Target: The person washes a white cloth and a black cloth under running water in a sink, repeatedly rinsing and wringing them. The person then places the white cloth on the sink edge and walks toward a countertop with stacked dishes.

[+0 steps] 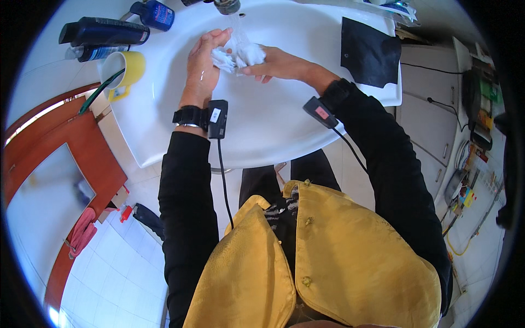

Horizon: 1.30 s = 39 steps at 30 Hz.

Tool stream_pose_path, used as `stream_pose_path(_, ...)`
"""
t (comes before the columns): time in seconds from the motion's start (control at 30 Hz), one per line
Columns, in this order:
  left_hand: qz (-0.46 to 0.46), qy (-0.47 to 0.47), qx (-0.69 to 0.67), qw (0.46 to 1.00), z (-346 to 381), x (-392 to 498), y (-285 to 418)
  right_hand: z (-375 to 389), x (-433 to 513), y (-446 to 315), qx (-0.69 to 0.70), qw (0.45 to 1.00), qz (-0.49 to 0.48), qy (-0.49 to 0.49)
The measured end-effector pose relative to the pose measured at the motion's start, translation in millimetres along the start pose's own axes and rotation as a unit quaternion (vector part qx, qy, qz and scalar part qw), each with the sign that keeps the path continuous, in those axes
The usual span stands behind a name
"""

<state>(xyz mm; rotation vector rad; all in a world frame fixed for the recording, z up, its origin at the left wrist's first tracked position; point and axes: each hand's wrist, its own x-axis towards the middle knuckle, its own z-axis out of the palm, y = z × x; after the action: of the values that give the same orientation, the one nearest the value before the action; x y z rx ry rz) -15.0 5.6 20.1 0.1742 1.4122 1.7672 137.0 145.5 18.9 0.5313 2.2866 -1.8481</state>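
Note:
A wet, bunched white cloth (251, 54) is between my two hands, above the bowl of a white washbasin (262, 123). Water (237, 30) runs onto it from the metal faucet (227, 5) at the top of the view. My right hand (283, 63) grips the cloth's right side, thumb towards me. At the cloth's left end, my left hand (204, 61) holds it against the palm, fingers pointing up beside the stream. Part of the left grip is hidden by the cloth. Each wrist carries a black strap with a small cabled box.
On the basin's left rim stand a yellow mug (133, 69) with a green-handled item (98, 94) and several dark blue bottles (108, 32). A black sheet (369, 51) lies over the right rim. Cabinets (428, 94) are at right, a red-brown door (92, 151) at left.

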Motion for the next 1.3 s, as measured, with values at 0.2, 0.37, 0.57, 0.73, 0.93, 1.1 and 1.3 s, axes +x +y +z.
stream_pose_path(0.2,-0.044,0.082,0.079,0.993,-31,-13,23,-20,-24,-11,0.274,0.961,-0.002,0.031)
stream_pose_path(0.37,0.022,0.123,0.344,0.931,-24,-25,13,-6,-26,-33,0.444,0.893,-0.042,0.057)
stream_pose_path(0.57,0.093,-0.07,0.264,0.957,4,-49,10,6,-28,-54,0.456,0.887,0.002,0.067)
stream_pose_path(0.73,0.029,-0.01,0.271,0.962,-5,-35,8,-5,-28,-28,0.289,0.94,0.008,0.18)
stream_pose_path(0.93,0.01,-0.034,-0.081,0.996,-7,-39,9,-4,-31,17,0.347,0.91,0.11,0.198)
stream_pose_path(1.1,-0.037,-0.117,-0.175,0.977,2,-39,10,21,-2,19,0.611,0.78,0.11,0.077)
stream_pose_path(1.3,-0.128,-0.079,-0.254,0.955,-1,-39,-8,27,12,-6,0.467,0.86,-0.025,0.205)
